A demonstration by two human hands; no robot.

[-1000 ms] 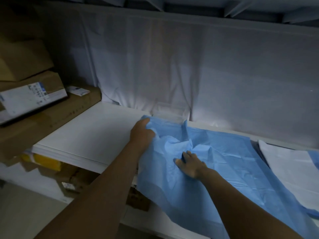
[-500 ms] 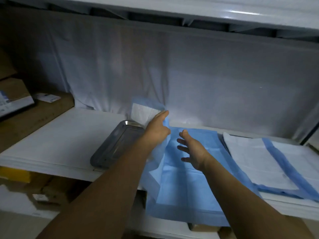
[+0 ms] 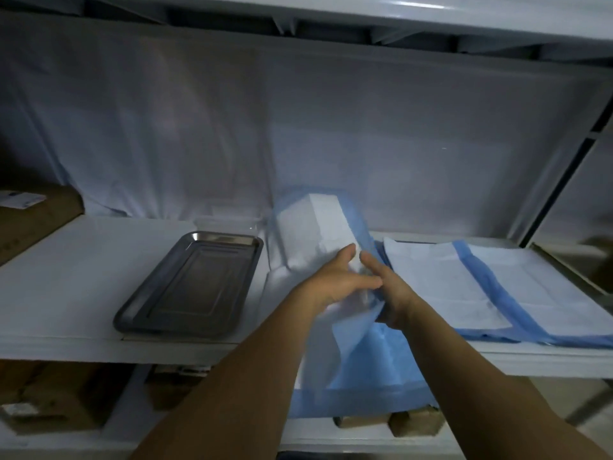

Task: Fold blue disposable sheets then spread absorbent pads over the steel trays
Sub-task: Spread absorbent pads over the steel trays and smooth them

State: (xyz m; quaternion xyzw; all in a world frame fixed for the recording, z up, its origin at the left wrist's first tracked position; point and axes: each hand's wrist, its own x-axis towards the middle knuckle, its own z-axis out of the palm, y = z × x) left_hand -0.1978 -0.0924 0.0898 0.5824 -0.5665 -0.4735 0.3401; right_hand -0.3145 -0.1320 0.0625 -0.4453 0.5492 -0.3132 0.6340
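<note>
A blue-backed absorbent pad point(image 3: 315, 234) with a white inner face stands curled up at the middle of the white shelf, its lower part hanging over the front edge. My left hand point(image 3: 335, 280) grips the pad's white side and my right hand point(image 3: 388, 287) holds its blue edge, the two hands close together. An uncovered steel tray point(image 3: 189, 287) lies flat on the shelf just left of the pad. Two more pads point(image 3: 491, 283) lie spread white side up at the right.
A white cloth point(image 3: 199, 127) hangs across the back of the shelf bay. A brown cardboard box point(image 3: 36, 214) sits at the far left. More boxes point(image 3: 59, 396) stand on the lower shelf. An upper shelf edge point(image 3: 431, 14) runs overhead.
The crumpled blue sheet has been pulled off the steel tray, which now lies bare. Both hands have come together on the pad and lifted its far end up, white side facing me.
</note>
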